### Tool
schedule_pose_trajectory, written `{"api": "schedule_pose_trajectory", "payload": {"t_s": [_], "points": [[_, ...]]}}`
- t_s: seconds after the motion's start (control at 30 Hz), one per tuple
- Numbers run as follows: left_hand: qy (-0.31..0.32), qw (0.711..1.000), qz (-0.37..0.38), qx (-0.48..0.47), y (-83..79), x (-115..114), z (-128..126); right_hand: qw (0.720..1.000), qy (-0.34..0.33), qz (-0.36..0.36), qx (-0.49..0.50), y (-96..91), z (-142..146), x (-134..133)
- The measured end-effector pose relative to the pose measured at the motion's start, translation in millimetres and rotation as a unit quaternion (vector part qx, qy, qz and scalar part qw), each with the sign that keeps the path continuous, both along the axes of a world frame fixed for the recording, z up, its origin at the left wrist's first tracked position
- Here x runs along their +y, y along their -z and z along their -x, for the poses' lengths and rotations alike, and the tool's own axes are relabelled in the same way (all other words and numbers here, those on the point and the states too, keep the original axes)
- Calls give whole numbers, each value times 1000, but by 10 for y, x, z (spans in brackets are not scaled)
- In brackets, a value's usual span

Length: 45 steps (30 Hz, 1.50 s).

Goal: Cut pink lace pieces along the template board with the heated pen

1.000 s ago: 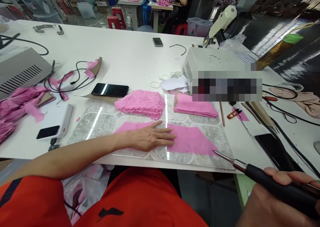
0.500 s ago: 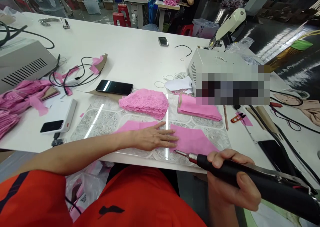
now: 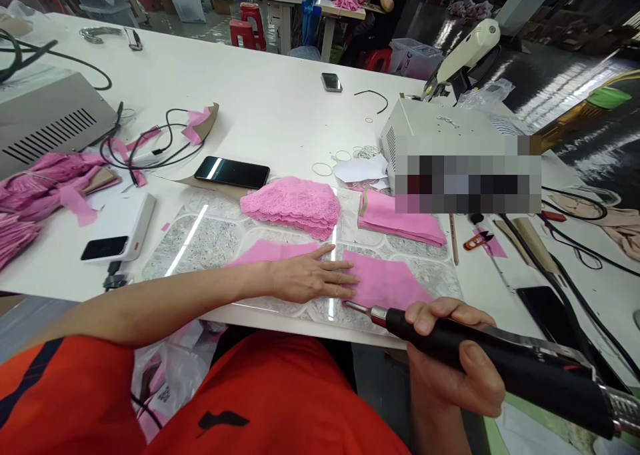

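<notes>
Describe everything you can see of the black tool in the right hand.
The black tool has a thick handle, a metal strip along its upper side, a reddish, shiny collar, a thin metal tip and a ribbed silvery rear fitting. The right hand grips it at a slant, tip pointing left at the lower-left corner of a flat pink cloth; whether it touches is unclear.

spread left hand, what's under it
The left hand has fingertips over a flat pink fabric piece; grey patterned mat shows nearby. Whatever the palm covers is hidden.
</notes>
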<state>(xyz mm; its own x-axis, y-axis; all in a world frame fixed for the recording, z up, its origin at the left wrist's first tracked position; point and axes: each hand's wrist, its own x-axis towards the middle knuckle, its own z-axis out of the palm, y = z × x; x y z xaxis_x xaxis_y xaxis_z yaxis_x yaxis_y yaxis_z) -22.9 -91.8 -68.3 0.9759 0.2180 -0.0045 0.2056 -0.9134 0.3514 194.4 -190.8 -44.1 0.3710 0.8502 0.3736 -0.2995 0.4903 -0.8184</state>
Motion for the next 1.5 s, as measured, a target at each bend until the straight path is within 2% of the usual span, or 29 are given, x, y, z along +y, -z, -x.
{"api": "schedule_pose_trajectory", "payload": {"t_s": [0.2, 0.83, 0.97, 1.07, 1.2, 1.3, 1.5], "points": [[-3, 999, -13, -30, 33, -3, 5, 1000, -3, -4, 0, -12, 13, 9], [1, 1000, 0, -20, 43, 4, 13, 1000, -20, 3, -21, -7, 15, -8], [-2, 1000, 17, 2, -47, 10, 6, 1000, -4, 5, -22, 0, 1, 0], [-34, 999, 39, -8, -183, 27, 26, 1000, 7, 4, -16, -3, 5, -6], [-85, 991, 47, -97, -302, 36, 173, 1000, 0, 1, -3, -18, 76, -25], [-81, 987, 29, -134, -283, -15, 372, 1000, -18, 4, 1, -14, 158, -31], [-64, 996, 2, -54, -123, -212, 701, 999, -43, 10, 10, 29, 245, -22]]}}
